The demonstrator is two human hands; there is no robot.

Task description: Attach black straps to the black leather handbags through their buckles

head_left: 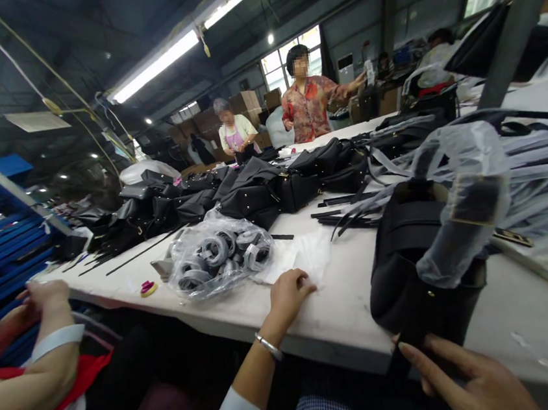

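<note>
A black handbag [408, 269] stands near the table's front edge on the right. Its arched handle [474, 203] is wrapped in clear plastic film. My right hand [468, 374] is closed on the lower front of the bag, with the thumb on the near side; some fingers are hidden. To the left, my left hand [288, 298] rests low over the table with its fingers curled inward. Its fingertips are by the near edge of a thin white sheet [309, 257]; whether they pinch anything cannot be seen. Beside the sheet lies a clear plastic bag [189, 256] of coiled grey straps [215, 250].
Black bags [248, 194] are heaped along the table [347, 301]. Film-wrapped straps [541, 183] pile up behind the handbag. A pink and yellow tape roll [148, 288] lies at left. A co-worker's arm [56, 339] is close on the left; two people stand across the table.
</note>
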